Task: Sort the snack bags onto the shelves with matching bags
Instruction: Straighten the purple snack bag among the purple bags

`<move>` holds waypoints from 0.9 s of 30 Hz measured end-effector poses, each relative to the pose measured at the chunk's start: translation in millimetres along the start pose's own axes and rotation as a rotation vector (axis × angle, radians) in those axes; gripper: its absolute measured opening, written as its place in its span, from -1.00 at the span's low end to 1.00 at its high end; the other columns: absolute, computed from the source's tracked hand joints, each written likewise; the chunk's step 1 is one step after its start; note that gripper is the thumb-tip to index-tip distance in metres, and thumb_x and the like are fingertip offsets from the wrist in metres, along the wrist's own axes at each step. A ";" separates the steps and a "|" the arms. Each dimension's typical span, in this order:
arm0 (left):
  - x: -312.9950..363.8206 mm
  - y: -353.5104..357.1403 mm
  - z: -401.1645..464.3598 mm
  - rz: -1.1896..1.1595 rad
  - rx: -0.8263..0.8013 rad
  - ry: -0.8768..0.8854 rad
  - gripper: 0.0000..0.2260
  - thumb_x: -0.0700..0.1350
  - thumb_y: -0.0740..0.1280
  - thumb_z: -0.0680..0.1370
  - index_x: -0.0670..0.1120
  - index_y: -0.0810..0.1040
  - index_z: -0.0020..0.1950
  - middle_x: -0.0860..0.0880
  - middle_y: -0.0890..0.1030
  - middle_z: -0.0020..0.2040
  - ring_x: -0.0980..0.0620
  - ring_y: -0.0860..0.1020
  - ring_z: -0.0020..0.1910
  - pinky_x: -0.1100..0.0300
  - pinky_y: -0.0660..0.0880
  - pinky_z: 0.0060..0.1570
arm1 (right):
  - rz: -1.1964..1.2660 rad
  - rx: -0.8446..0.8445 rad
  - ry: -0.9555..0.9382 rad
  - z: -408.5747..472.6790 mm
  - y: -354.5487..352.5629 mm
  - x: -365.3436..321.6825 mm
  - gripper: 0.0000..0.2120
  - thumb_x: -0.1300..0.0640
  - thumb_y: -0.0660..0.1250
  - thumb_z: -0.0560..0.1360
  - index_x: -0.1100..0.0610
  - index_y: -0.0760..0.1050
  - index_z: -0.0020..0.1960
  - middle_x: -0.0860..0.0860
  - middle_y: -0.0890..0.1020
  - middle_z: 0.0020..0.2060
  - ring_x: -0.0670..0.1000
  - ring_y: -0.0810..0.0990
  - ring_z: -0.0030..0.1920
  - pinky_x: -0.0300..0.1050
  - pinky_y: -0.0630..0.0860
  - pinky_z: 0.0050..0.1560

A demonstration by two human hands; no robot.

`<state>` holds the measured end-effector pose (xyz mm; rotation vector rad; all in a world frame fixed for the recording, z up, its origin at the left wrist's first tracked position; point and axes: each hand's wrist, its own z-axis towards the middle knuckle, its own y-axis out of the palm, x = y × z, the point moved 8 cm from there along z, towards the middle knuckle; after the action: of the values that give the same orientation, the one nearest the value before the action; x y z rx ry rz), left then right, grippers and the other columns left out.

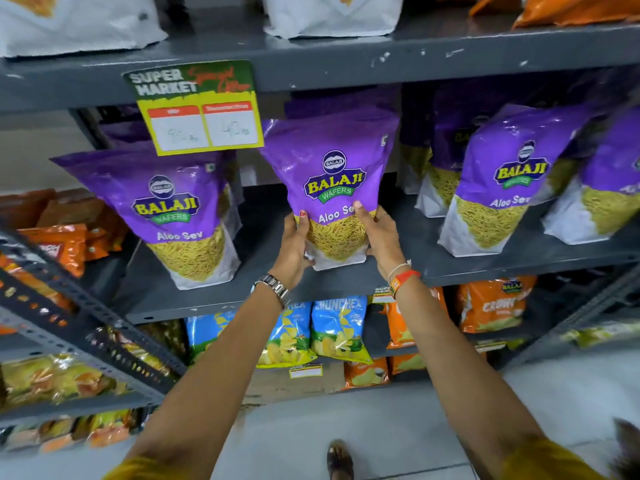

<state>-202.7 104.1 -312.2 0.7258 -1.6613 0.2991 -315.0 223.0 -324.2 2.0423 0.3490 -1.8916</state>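
A purple Balaji Aloo Sev bag [330, 174] stands upright at the middle of the grey metal shelf [266, 237], its base near the front edge. My left hand [294, 249] grips its lower left side and my right hand [379, 233] grips its lower right side. A matching purple Aloo Sev bag [173, 209] stands on the same shelf to the left. More matching purple bags [505, 178] stand to the right, with others behind them in the dark.
A yellow-green price sign [197, 109] hangs from the shelf above. White bags [332, 15] sit on that upper shelf. Below are blue chip bags [339, 327] and orange bags [491, 303]. A second rack [90, 306] with orange packets stands at the left.
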 end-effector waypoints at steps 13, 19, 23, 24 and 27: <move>-19.6 21.6 14.2 0.146 -0.048 -0.069 -0.57 0.16 0.05 0.57 0.05 0.17 0.40 0.01 0.41 0.37 -0.09 0.44 0.28 -0.26 0.45 0.11 | 0.004 0.103 0.053 3.6 -24.9 18.4 -0.56 -0.20 0.36 0.44 0.03 0.51 0.20 0.08 0.65 0.13 0.07 0.64 0.10 0.13 0.59 0.18; -16.0 24.8 18.5 0.179 -0.072 -0.086 -0.57 0.16 0.05 0.58 0.05 0.15 0.41 -0.03 0.38 0.41 -0.14 0.41 0.34 -0.30 0.41 0.18 | 0.008 0.097 0.072 8.0 -24.2 17.9 -0.47 -0.30 0.37 0.34 -0.01 0.52 0.18 0.08 0.65 0.13 0.08 0.64 0.10 0.17 0.58 0.19; -16.9 30.2 16.4 0.181 -0.111 -0.088 -0.57 0.17 0.04 0.57 0.05 0.14 0.41 -0.03 0.35 0.43 -0.16 0.38 0.36 -0.32 0.39 0.19 | 0.023 0.105 0.063 7.6 -29.4 17.9 -0.51 -0.27 0.37 0.36 -0.02 0.51 0.18 0.07 0.66 0.13 0.08 0.65 0.10 0.17 0.57 0.20; -17.2 30.6 16.1 0.178 -0.112 -0.085 -0.57 0.17 0.04 0.57 0.06 0.14 0.40 -0.03 0.36 0.43 -0.16 0.38 0.36 -0.33 0.39 0.20 | 0.025 0.104 0.072 6.2 -29.8 18.1 -0.50 -0.27 0.37 0.36 -0.02 0.51 0.18 0.07 0.66 0.13 0.08 0.65 0.10 0.17 0.57 0.21; -17.1 30.3 15.2 0.179 -0.115 -0.079 -0.58 0.17 0.04 0.57 0.06 0.15 0.39 -0.02 0.36 0.42 -0.16 0.37 0.37 -0.38 0.35 0.23 | 0.036 0.099 0.071 6.4 -29.0 20.6 -0.41 -0.34 0.37 0.27 -0.02 0.50 0.18 0.08 0.65 0.13 0.09 0.65 0.11 0.16 0.57 0.21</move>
<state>-232.1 123.8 -326.2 0.5089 -1.8070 0.3019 -330.5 246.0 -347.3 2.1690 0.2383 -1.8530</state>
